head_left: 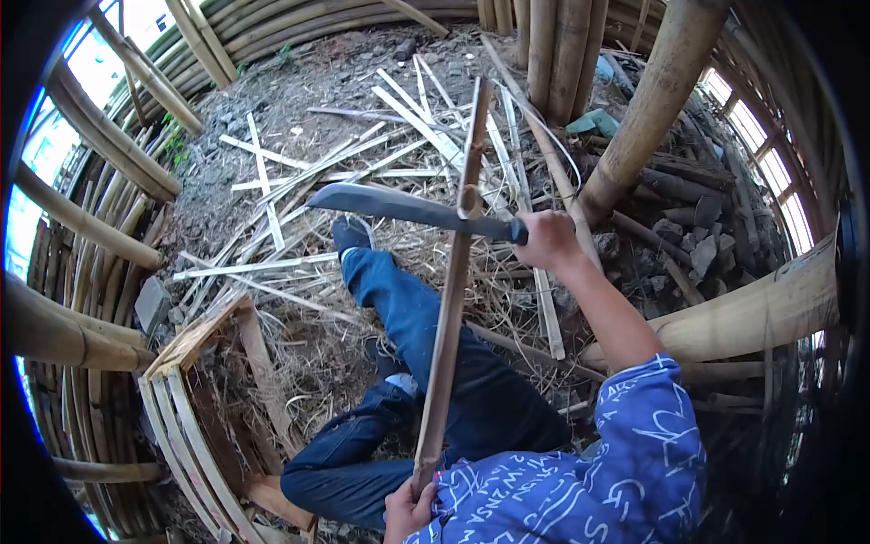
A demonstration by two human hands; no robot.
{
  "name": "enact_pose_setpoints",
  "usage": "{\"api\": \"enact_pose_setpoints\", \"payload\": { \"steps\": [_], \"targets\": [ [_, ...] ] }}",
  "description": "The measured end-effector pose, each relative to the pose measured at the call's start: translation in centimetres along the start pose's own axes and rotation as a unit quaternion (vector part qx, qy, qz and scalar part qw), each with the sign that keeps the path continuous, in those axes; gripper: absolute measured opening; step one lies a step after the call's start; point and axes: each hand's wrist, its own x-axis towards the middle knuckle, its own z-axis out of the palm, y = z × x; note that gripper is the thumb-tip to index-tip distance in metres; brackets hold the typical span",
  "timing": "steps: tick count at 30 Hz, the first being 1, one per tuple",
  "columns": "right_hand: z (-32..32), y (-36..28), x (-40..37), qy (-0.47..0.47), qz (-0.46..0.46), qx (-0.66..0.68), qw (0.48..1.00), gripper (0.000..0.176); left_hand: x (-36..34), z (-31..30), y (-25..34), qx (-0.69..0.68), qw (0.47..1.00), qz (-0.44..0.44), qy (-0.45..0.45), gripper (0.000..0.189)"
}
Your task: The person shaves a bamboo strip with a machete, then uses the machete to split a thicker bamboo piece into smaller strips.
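My right hand (549, 241) is closed round the dark handle of a machete (390, 203). Its long, broad blade points left and crosses a split bamboo strip (445, 349), with a pale node or curl of bamboo showing right at the blade. The strip runs lengthwise from my waist, past my legs, to beyond the blade. Down by my shirt, my left hand (410, 512) grips the strip's near end, fingers wrapped about it. Below the strip are my legs in blue jeans (399, 295), one stretched out and the other bent.
Pale bamboo slats (362, 172) and thin shavings litter the dirt floor ahead. A wooden crate (186, 426) stands at my left. Thick bamboo posts (652, 100) rise on both sides, with broken stones (711, 254) at the right. A concrete block (153, 304) lies near the left wall.
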Motion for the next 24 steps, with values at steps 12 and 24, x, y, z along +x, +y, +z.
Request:
{"api": "enact_pose_setpoints", "payload": {
  "steps": [12,24],
  "targets": [
    [0.7,1.8,3.2,-0.019,0.037,-0.021,0.999,0.014,-0.4,-0.3,-1.6,-0.018,0.998,0.057,0.03,0.031],
    [0.1,4.2,4.6,-0.022,0.079,-0.032,0.996,0.013,-0.7,-0.6,2.6,0.045,0.998,-0.05,-0.007,0.028]
  ]
}}
